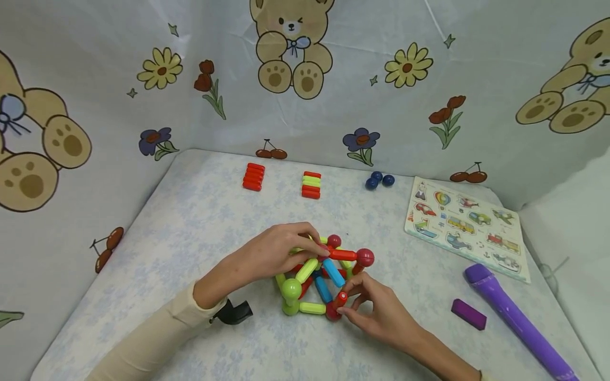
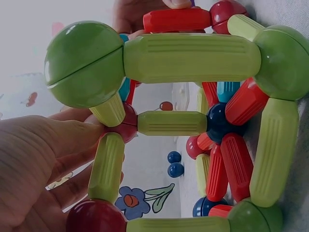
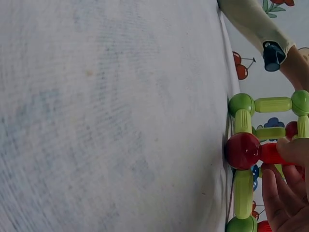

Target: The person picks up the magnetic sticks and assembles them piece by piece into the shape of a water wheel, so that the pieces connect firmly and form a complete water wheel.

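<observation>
A frame of ribbed rods and balls, apparently a magnetic building set, stands on the table with green rods (image 1: 312, 308), green balls (image 1: 291, 289) and red balls (image 1: 365, 257). My left hand (image 1: 278, 251) reaches over its top and holds a dark red ball (image 2: 124, 124) between thumb and fingers. At the near right corner, my right hand (image 1: 378, 309) pinches an upright red rod (image 1: 340, 300), whose lower end sits on a red ball (image 3: 243, 151). A blue rod (image 1: 334, 272) slants down from the top ball toward the right fingertips. Inside the frame shows a dark blue ball (image 2: 219, 121).
Toward the back lie a row of red rods (image 1: 254, 176), a stack of red and green rods (image 1: 311, 185) and dark blue balls (image 1: 376, 176). To the right are a picture board (image 1: 467, 227), a purple block (image 1: 469, 314) and a long purple stick (image 1: 519, 320).
</observation>
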Tool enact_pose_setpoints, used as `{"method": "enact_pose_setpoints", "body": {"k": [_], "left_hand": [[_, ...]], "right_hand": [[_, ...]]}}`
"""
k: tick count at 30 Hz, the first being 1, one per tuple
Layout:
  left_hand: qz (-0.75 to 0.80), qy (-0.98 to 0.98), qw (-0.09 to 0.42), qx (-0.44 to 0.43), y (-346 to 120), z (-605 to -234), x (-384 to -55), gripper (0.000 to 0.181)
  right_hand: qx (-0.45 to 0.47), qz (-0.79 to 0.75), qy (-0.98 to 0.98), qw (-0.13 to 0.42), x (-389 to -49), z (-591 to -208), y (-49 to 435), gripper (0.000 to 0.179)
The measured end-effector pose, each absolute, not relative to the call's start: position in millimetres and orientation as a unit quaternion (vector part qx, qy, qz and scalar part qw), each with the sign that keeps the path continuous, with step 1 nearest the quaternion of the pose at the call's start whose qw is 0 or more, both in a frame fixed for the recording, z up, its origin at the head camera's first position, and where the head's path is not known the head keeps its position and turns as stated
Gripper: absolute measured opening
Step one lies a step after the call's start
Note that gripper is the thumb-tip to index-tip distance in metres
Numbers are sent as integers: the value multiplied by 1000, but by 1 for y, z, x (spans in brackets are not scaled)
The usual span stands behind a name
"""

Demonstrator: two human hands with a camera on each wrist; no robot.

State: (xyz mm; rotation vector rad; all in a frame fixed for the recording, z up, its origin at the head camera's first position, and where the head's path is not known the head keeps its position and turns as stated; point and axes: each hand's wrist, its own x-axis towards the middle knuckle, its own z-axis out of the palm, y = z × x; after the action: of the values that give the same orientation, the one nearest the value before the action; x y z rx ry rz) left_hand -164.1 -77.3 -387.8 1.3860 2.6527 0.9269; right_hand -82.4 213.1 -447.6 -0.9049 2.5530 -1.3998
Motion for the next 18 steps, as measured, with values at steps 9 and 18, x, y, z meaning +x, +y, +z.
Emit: {"method": "enact_pose_setpoints", "body": {"k": [9,18], "left_hand": [[297,848,11,438,-78,-385,-162,24],[300,847,11,439,-77,-384,-161,25]], "right_hand": [[-357,-445,805,-163,-109,-423,242,19],[-234,-328,899,-170,-225,-400,282,21]]}}
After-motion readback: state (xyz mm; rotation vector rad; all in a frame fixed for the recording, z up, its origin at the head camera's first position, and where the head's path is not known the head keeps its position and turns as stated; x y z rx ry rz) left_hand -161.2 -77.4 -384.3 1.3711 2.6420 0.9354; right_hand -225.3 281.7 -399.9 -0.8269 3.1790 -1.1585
